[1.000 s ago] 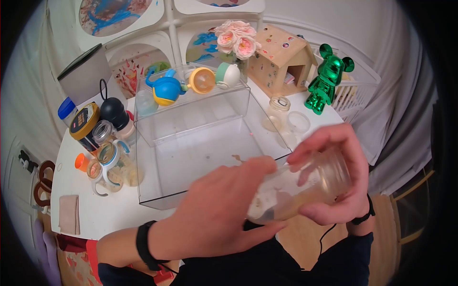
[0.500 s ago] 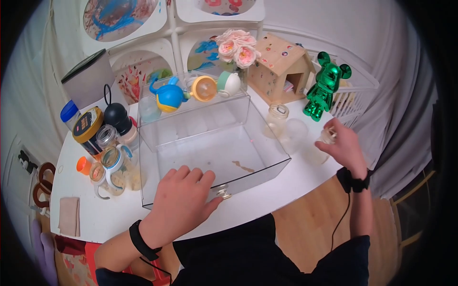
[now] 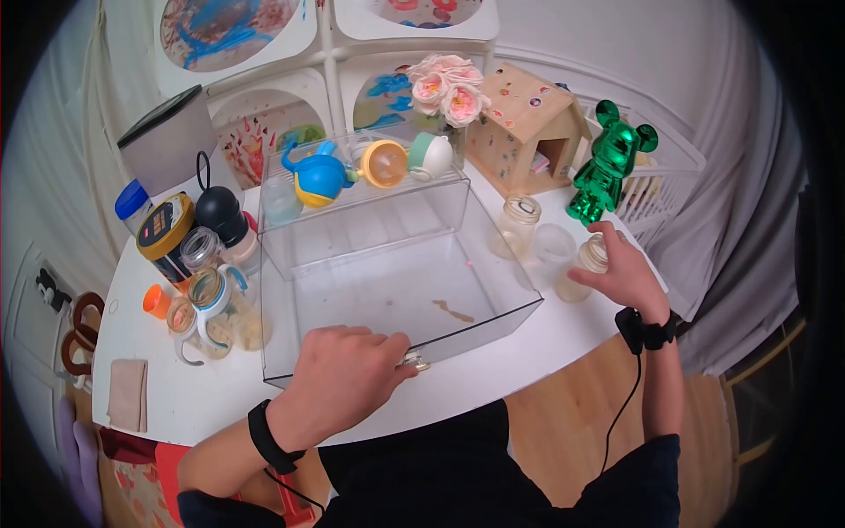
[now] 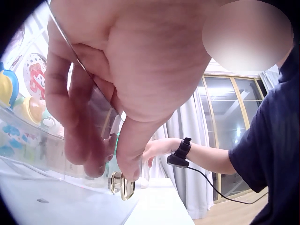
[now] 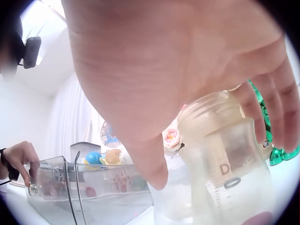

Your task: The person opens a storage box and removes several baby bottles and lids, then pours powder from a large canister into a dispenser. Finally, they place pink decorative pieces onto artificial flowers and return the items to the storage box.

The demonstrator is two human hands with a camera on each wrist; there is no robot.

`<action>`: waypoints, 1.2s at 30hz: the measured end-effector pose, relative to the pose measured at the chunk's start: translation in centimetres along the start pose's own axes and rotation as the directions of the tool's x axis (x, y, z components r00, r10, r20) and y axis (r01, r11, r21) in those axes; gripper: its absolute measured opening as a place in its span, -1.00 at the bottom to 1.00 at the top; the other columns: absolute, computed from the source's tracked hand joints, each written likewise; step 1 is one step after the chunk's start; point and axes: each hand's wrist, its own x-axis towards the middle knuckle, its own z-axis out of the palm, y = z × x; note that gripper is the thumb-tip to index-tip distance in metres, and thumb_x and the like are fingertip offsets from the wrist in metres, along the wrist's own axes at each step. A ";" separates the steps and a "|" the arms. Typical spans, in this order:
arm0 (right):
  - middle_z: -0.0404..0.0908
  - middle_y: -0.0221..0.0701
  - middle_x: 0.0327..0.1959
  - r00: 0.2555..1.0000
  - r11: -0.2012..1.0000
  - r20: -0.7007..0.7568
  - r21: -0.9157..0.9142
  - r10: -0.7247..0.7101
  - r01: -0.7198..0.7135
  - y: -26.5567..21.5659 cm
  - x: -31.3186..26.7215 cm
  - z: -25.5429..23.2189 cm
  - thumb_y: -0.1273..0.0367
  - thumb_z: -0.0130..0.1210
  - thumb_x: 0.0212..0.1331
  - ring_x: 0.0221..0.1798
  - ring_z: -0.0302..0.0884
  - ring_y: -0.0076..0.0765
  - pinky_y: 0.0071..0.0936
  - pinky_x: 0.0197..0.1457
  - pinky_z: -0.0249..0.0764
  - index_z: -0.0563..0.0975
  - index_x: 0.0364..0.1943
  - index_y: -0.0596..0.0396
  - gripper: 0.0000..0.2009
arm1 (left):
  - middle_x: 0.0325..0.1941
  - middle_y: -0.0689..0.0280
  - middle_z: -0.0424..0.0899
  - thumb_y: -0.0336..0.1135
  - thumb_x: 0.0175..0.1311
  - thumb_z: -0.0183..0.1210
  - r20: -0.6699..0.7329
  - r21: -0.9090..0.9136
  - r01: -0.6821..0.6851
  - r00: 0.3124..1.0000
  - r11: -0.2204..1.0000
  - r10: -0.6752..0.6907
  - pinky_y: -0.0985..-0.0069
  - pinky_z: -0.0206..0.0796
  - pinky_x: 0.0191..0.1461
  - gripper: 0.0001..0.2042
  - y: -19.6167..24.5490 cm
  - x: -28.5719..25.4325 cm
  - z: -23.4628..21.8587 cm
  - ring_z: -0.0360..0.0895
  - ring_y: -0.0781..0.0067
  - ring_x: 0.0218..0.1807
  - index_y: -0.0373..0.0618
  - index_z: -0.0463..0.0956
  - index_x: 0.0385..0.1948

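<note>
Pink flowers (image 3: 447,91) beside wooden house (image 3: 521,116) — shiny green bear figure (image 3: 607,163) right.

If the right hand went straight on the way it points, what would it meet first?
Probably the clear, colourless bottle with the threaded neck, which stands between the thumb and fingers of the right hand. Depth is unclear here, so I cannot tell whether they already touch.

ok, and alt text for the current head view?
A person's left hand grips the front wall of a clear box on a white table; the open right hand is at the neck of an uncapped bottle. More bottles stand at left, a wooden toy house and a shiny green bear figure behind at right.
</note>
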 end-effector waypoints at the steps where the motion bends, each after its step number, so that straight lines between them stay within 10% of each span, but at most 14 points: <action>1: 0.65 0.08 0.30 1.000 1.000 -0.004 -0.009 -0.016 0.016 0.0 -0.1 -0.2 -0.03 0.54 0.11 0.28 0.64 0.29 0.03 0.37 0.56 0.43 0.44 0.10 -0.13 | -0.62 0.35 0.64 -0.09 0.17 0.61 0.000 0.006 0.001 1.000 1.000 -0.001 0.28 0.41 -0.43 -0.70 0.0 0.1 -0.1 0.67 0.24 -0.48 -0.02 0.68 -0.38; 19: 0.73 -0.05 0.09 0.924 0.927 -0.160 -0.208 -0.348 0.314 -7.2 2.6 -2.9 0.08 0.44 0.28 0.33 0.51 0.20 0.03 0.42 0.47 0.59 0.25 0.06 -0.44 | -0.65 0.38 0.61 -0.12 0.20 0.60 -0.035 0.065 -0.023 0.999 0.998 0.025 0.33 0.34 -0.26 -0.74 0.1 0.9 0.4 0.63 0.30 -0.51 0.00 0.70 -0.37; 28: 0.81 -0.19 -0.28 0.639 0.583 0.135 -0.304 -0.757 0.754 -18.8 7.7 0.2 0.40 0.26 0.31 -0.14 0.81 0.08 -0.04 -0.05 0.74 0.73 -0.09 0.05 -0.84 | -0.66 0.38 0.60 -0.16 0.15 0.62 -0.044 0.041 -0.009 0.999 0.999 0.011 0.35 0.32 -0.20 -0.75 0.0 1.2 0.0 0.60 0.30 -0.51 0.00 0.71 -0.37; 31: 0.73 -0.25 -0.49 0.404 0.334 0.118 -0.384 -0.907 0.861 -21.7 10.9 4.5 0.40 0.26 0.30 -0.35 0.81 0.04 -0.07 -0.30 0.67 0.63 -0.25 0.09 -0.92 | -0.66 0.38 0.59 -0.16 0.14 0.62 -0.041 0.049 -0.006 0.999 0.999 0.009 0.35 0.31 -0.20 -0.74 0.0 1.1 0.1 0.59 0.29 -0.52 0.00 0.69 -0.39; 36: 0.74 -0.26 -0.47 0.371 0.296 0.064 -0.484 -0.927 0.824 -25.2 13.6 9.2 0.42 0.22 0.27 -0.36 0.83 -0.10 -0.15 -0.34 0.68 0.63 -0.30 0.10 -0.94 | -0.67 0.39 0.57 -0.15 0.15 0.61 -0.036 0.078 -0.015 0.999 0.997 0.018 0.36 0.29 -0.19 -0.72 -0.2 0.9 0.1 0.57 0.29 -0.53 0.01 0.64 -0.43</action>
